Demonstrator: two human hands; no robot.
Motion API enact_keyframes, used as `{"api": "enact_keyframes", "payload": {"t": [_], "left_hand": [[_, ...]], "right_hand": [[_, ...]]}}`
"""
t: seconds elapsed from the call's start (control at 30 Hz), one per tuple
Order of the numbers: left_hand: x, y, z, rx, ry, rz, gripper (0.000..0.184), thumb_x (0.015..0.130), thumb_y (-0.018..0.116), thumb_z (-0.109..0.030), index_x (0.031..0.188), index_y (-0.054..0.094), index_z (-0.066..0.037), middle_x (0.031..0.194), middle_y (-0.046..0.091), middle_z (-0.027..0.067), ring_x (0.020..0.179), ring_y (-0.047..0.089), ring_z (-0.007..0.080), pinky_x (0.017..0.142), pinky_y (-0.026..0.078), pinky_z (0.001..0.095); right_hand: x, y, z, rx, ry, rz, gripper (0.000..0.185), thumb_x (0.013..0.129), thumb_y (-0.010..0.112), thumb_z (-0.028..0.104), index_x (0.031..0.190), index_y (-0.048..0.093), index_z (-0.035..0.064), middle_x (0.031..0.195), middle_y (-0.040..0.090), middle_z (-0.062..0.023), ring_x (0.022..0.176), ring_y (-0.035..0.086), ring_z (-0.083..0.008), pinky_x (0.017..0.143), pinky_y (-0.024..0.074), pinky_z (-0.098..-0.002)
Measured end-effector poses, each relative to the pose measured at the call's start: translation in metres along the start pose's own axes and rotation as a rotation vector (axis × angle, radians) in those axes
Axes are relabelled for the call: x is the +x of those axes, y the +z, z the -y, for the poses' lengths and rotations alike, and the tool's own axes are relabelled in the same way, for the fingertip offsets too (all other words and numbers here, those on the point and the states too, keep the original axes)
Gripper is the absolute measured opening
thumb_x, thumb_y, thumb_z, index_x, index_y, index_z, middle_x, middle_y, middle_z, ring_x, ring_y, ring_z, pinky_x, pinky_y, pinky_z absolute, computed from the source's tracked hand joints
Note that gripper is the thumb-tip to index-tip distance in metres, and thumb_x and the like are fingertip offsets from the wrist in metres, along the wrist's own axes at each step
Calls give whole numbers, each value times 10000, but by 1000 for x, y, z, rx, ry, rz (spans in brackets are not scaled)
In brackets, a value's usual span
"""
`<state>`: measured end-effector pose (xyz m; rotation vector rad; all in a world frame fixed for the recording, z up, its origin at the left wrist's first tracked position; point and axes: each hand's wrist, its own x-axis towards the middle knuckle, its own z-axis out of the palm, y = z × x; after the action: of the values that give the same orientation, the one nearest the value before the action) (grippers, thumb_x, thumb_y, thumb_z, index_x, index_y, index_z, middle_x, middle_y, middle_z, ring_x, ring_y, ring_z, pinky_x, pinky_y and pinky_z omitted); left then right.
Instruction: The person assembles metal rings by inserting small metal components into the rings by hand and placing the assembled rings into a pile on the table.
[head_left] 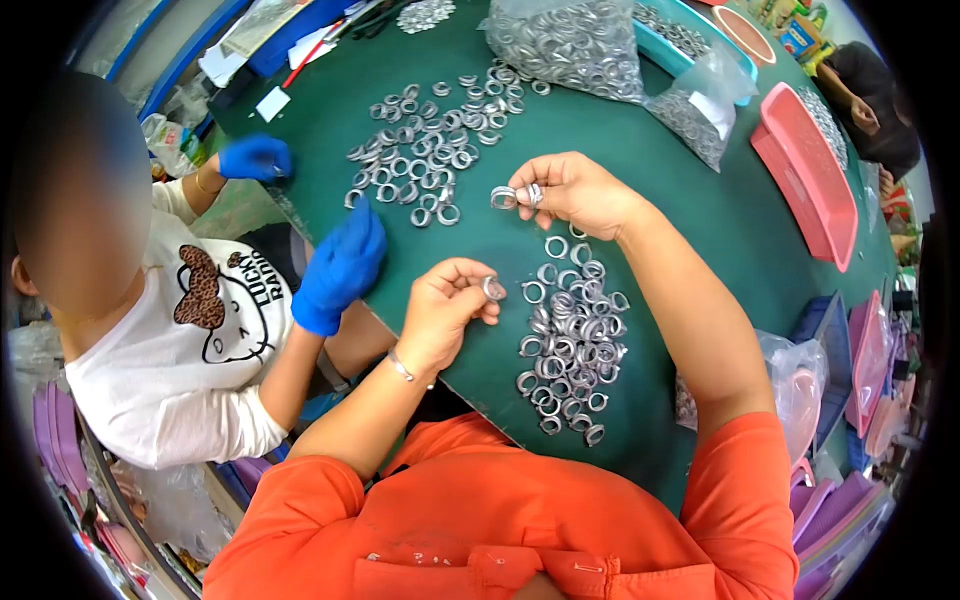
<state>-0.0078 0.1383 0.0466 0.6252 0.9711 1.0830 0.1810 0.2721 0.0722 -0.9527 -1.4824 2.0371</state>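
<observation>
At the far left, a co-worker's blue-gloved hands [345, 262] are noted at the table edge, beside a loose scatter of metal rings [402, 163] spread over the green table [640, 180]. Next, the left hand [447, 312] is observed with thumb and fingers pinched on a single ring [491, 289]. Farther right and farther from the body, the right hand [565, 195] is seen pinched on at least two rings [503, 199]; the exact count cannot be told. These are held out toward the left, above the table. The near pile [572, 325] is located right of the left hand, its long axis running from below the right wrist back toward the body. Its far end is approached more closely by the right hand, its left flank by the left fingertips. Beyond, a filled bag [565, 50] and a pink basin [805, 185] are recorded.
</observation>
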Motion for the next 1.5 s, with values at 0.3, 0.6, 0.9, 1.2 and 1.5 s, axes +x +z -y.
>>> {"api": "enact_keyframes", "payload": {"t": [0.3,0.6,0.9,1.2,1.5], "left_hand": [[5,3,-3,-41,-3,0,104,827,567,16,929,563,0,824,625,102,653,578,126,581,489,235],[23,42,-18,-160,-2,14,146,858,574,-60,989,520,-23,855,615,86,729,600,151,637,495,254],[8,12,-16,268,112,-89,158,852,569,0,1005,537,-18,877,626,100,680,568,117,592,479,228],[44,-7,-30,1201,734,-437,155,738,640,5,872,563,11,929,530,178,777,561,361,659,473,431],[48,-18,-28,1180,660,-364,184,738,671,0,910,608,12,794,608,118,639,605,194,596,486,288]], "right_hand": [[-53,-13,40,-916,177,133,195,752,643,34,942,642,-8,870,656,-120,788,628,-201,706,496,-296],[-40,16,43,-871,-293,21,253,750,706,120,971,631,24,850,632,-105,774,620,-219,670,496,-333],[-3,-184,85,-209,-278,-1043,249,851,594,174,970,606,-44,891,631,-101,761,592,-169,638,504,-302],[46,25,6,-1005,-659,-139,276,724,600,-6,983,666,66,933,625,-146,912,585,-320,818,476,-369],[28,28,-1,-304,-99,-284,87,814,608,15,897,589,-5,765,641,-62,644,624,-114,491,463,-229]]}}
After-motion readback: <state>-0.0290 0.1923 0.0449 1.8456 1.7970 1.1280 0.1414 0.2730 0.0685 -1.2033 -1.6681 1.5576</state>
